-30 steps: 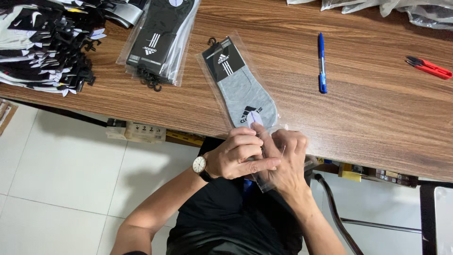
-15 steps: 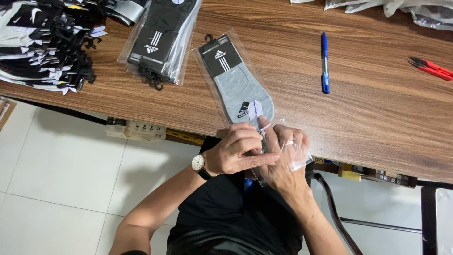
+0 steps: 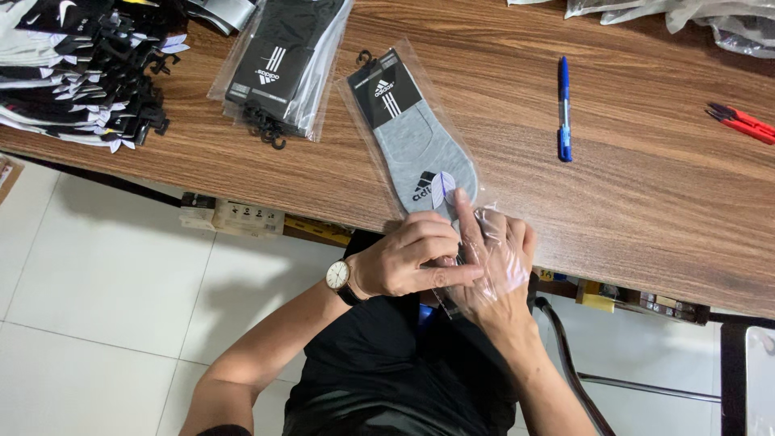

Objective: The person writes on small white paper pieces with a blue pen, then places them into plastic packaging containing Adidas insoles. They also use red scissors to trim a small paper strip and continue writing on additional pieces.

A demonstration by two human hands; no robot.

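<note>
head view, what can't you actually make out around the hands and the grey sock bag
- Bag flap: the left hand and right hand cover the open end of the clear bag; sealed or not is unclear.
- Grey sock toe: partly behind the fingers.
- Clear bags: cut off by the top edge.

I count one grey sock in its clear bag (image 3: pixel 416 141) near the table's near edge, and two hands on it: my left hand (image 3: pixel 404 262) and my right hand (image 3: pixel 492 258). There is one wristwatch (image 3: pixel 337 276). Far left I see one stack of bagged black socks (image 3: pixel 282 60), and one heap of loose socks (image 3: pixel 73 64) too jumbled to count. To the right lie one blue pen (image 3: pixel 563 109) and one red cutter (image 3: pixel 741 123).
</note>
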